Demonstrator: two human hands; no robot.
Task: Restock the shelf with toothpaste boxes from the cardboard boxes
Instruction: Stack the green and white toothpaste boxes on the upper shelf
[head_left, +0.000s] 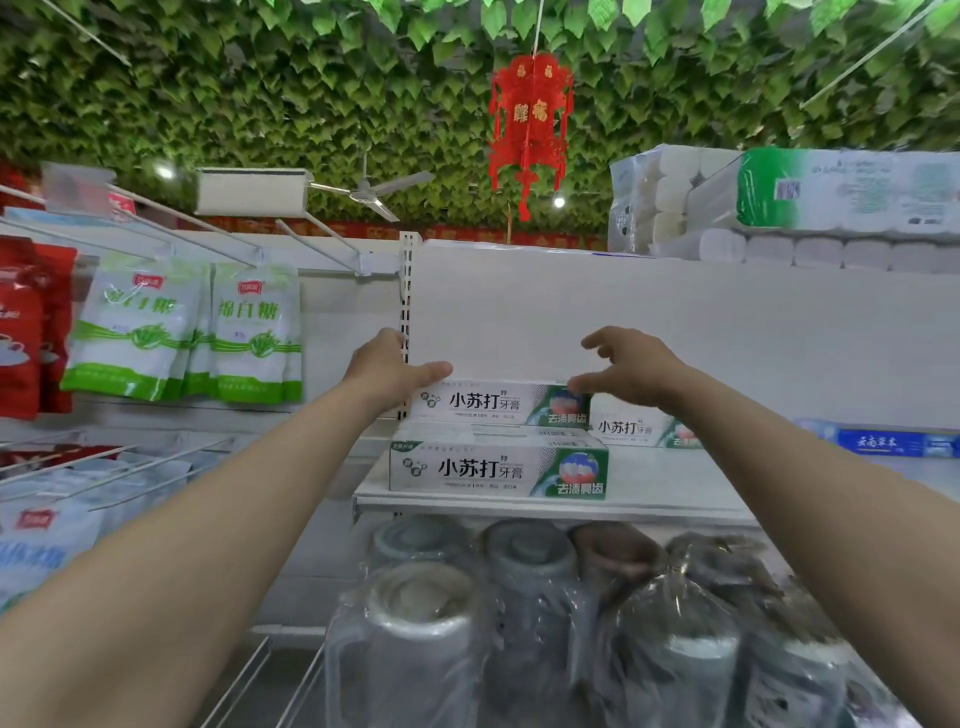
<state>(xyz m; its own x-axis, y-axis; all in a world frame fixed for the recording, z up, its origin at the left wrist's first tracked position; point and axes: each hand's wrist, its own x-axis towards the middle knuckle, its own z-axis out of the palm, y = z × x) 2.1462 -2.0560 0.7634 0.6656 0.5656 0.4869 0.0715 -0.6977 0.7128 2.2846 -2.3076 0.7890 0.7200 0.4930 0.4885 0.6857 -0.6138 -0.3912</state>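
Now my left grip (387, 371) grasping top toothpaste box (498, 405) at its left end, right grip (631, 371) thumb touching right end, fingers spread, lower box (498, 467) on shelf (649, 493).

Red paper lantern (530, 122) hangs at 12 o'clock under leaf-covered ceiling (260, 93). Sugar bags (192, 332) at 9 o'clock. Toilet paper packs (810, 208) at 2 o'clock; plastic-wrapped jugs (426, 623) at 6.

On the shelf (649, 499) ahead of you, one toothpaste box (498, 470) lies at the front edge; a second box (498, 408) sits raised behind it, between your left hand (387, 371) and right hand (631, 371). A third box (641, 430) lies right of it. Wrapped jugs (421, 623) stand below; sugar bags (182, 332) hang left.
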